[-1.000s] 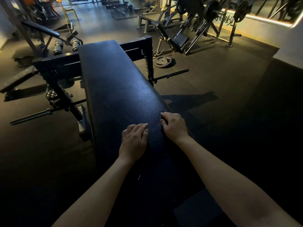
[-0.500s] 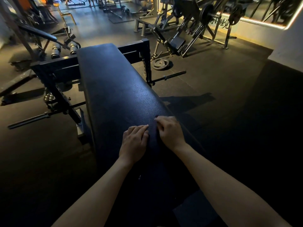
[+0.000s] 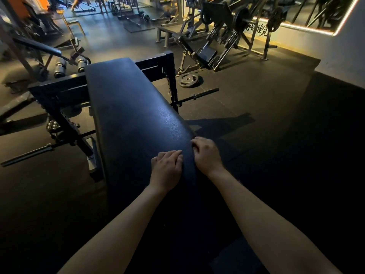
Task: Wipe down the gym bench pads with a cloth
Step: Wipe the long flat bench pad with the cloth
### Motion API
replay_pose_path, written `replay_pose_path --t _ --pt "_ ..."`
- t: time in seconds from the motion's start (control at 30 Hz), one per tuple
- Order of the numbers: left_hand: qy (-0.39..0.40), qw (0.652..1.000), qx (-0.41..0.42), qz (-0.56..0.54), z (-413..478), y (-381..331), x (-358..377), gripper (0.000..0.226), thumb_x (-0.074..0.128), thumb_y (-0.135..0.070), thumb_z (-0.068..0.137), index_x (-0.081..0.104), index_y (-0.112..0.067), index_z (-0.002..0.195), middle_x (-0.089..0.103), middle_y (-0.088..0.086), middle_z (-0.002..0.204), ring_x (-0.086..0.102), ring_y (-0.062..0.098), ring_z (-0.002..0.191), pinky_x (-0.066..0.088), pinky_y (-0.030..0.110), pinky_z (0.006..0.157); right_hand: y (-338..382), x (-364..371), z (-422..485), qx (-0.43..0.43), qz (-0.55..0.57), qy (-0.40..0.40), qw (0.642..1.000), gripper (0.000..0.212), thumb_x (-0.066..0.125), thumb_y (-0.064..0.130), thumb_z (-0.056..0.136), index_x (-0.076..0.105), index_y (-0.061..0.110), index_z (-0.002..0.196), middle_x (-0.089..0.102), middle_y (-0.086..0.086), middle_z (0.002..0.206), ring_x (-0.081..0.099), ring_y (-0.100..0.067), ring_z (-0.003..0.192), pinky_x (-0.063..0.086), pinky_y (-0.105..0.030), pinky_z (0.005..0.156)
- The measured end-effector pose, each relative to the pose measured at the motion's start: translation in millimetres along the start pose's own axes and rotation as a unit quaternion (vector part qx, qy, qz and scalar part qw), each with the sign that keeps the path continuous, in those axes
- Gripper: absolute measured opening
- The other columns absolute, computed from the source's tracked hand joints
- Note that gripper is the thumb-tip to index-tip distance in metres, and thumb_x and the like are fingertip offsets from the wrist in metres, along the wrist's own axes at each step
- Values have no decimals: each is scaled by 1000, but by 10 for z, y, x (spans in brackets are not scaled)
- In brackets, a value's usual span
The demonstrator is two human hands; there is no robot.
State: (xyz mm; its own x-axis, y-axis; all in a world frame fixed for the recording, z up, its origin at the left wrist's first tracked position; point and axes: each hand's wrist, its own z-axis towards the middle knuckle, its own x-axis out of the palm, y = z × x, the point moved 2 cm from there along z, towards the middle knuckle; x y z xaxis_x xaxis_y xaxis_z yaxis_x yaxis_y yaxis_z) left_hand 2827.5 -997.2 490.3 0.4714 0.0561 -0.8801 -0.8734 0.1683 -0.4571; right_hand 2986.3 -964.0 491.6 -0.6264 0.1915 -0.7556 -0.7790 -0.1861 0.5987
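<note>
The long black bench pad [image 3: 134, 107] runs from the near edge of the view toward 12 o'clock, its grained vinyl catching a bluish sheen on the far half and sinking into shadow on the near half. Both hands lie on the near part of the bench. The left hand [image 3: 166, 169] rests flat on the pad, fingers straight and pressed together, holding nothing. The right hand [image 3: 207, 154], just beside it at 3 o'clock, sits at the pad's right edge with its fingers [image 3: 194, 144] bent; it is too dark to tell whether they pinch anything. A black steel frame [image 3: 59, 91] crosses under the pad's far end, with a post at each side. A bar [image 3: 197, 96] sticks out from the right post toward 3 o'clock, and another bar [image 3: 29, 153] slants along the floor at 9 o'clock. The dark rubber floor [image 3: 256, 107] carries a weight plate [image 3: 188, 80] lying flat at 1 o'clock from the pad. Beyond it stands a plate-loaded machine [image 3: 227, 26], and a glowing light strip [image 3: 296, 28] lines the wall [image 3: 335, 52] at 2 o'clock
</note>
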Motion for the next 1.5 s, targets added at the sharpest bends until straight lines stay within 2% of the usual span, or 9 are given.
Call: replay_pose_path --t 0.13,0.37,0.47,0.6,0.77,0.93,1.13,1.33,1.5 --pt "9 1000 5 -3 59 18 101 46 30 -39 108 49 -24 148 47 -10 152 32 10 137 19 36 111 -171 -32 139 90 -55 53 993 38 50 20 98 57 17 135 54 -6 138 49 -30 124 42 -46 104" --pt "-18 998 -2 -52 86 68 148 66 17 -51 97 53 -24 144 53 -10 147 35 9 134 19 33 111 75 106 -85 -77 20 54 995 31 55 11 92 71 15 118 70 -4 120 63 -25 103 48 -37 94" --pt "-26 999 -7 -46 90 62 144 74 13 -55 93 54 -22 145 53 -9 147 36 9 133 19 31 111 -74 102 157 -19 13 -6 1000 32 53 13 96 67 12 125 64 -7 130 58 -26 118 43 -36 102" --pt "-18 999 -2 -33 94 54 155 62 21 -44 99 51 -20 147 51 -8 149 34 8 135 19 31 112 -143 112 389 57 -25 66 996 40 51 27 101 57 16 139 51 -4 149 44 -25 136 35 -41 113" --pt "-19 999 1 -50 112 81 158 60 23 -44 99 54 -21 144 54 -6 147 35 9 134 20 31 111 157 171 92 -3 -11 46 999 32 51 20 97 70 17 123 65 -1 132 57 -25 120 41 -39 104" --pt "-55 996 9 -70 7 112 62 52 30 -41 99 66 -20 130 63 -3 136 44 12 128 25 32 104 274 96 -312 -52 -46 41 997 32 49 22 100 67 16 126 64 -4 132 56 -25 119 40 -41 100" --pt "0 999 36 18 -137 125 58 61 21 -48 97 60 -25 138 56 -8 145 41 12 134 23 35 106 164 -26 -391 72 -115 21 991 37 42 31 104 57 20 137 51 -1 144 45 -25 126 36 -40 104" --pt "-82 996 0 46 -673 683 -313 54 28 -42 100 63 -19 133 63 -2 136 46 16 128 33 39 104 574 294 -644 43 -112 22 993 32 44 21 102 63 13 127 60 -2 130 48 -26 110 40 -36 93" --pt "-71 996 -18 44 -953 931 -454 55 27 -41 99 61 -18 136 61 0 140 46 18 130 34 42 106 1156 580 -890 -3 -44 28 999 30 47 18 101 67 10 123 66 -4 124 51 -28 105 46 -41 93"
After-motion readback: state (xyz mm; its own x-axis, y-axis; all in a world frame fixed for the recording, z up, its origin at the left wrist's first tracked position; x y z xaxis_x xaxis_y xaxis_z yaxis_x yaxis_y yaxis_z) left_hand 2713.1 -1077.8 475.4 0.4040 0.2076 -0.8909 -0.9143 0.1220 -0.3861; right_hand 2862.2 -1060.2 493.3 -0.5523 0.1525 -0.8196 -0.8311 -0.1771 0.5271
